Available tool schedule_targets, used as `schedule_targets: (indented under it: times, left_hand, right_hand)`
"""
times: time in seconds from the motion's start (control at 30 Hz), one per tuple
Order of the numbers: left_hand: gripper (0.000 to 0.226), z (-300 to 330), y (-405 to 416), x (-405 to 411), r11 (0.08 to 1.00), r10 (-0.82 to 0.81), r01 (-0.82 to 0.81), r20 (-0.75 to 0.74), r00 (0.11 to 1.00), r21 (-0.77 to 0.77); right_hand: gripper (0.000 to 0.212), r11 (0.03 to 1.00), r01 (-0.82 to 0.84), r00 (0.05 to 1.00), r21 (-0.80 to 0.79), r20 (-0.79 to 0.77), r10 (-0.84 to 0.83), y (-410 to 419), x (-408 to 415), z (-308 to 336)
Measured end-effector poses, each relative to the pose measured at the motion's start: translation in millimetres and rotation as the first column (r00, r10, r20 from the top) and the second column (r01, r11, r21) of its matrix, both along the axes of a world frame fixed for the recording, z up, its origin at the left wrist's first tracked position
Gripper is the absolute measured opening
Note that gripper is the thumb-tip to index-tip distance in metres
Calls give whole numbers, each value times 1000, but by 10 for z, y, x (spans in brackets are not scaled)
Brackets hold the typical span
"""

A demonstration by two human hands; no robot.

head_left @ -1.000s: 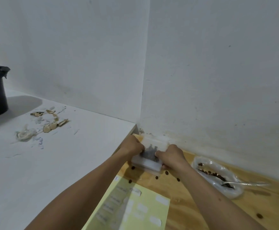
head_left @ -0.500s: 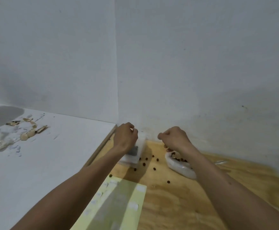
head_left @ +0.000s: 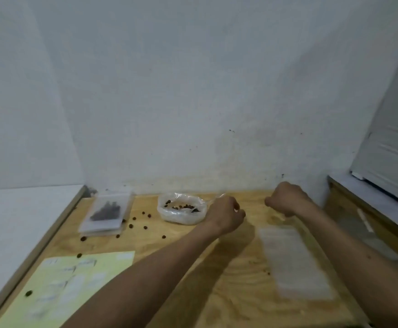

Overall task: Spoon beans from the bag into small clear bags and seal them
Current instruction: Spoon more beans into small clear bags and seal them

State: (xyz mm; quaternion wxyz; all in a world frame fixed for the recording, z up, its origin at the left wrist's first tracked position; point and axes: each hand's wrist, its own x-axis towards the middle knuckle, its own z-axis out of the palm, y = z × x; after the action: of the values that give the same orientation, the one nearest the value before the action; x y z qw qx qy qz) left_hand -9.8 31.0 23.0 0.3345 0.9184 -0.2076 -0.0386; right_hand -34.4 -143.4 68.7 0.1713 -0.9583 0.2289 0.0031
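Far left on the plywood top (head_left: 193,280), I see the stack of small clear bags with dark beans (head_left: 105,215) parked against the wall, done I'd guess. Next, the open crumpled plastic bean bag (head_left: 181,209). My left hand (head_left: 226,215) and right hand (head_left: 288,200), apart and curled, whether gripping anything I can't tell, have swung right from that stack toward the flat clear empty bags (head_left: 292,261).

A plywood table (head_left: 193,292) is carrying a stack of filled small bags (head_left: 105,216) and the open bean bag (head_left: 181,208), lying left of the left hand (head_left: 226,216); empty clear bags (head_left: 292,259) are lying below the right hand (head_left: 288,198).
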Motion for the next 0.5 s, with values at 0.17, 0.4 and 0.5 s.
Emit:
schedule_targets:
  times: [0.17,0.4,0.5]
  left_hand:
    - [39,-254,-519,-278,989,-47,73,-198,979,126]
    - [43,-328,-729,-317,988,-36,68,-217,975,142]
    - [58,-383,-703,-319,996,11,3,-149,989,94]
  right_hand:
    - [43,999,22,985,40,-171,-14,-457,-521,-415]
    - [40,979,139,990,148,-15,-139,-610,-609,-703]
    - [35,970,165,984,177,42,-175,-660,-588,-656]
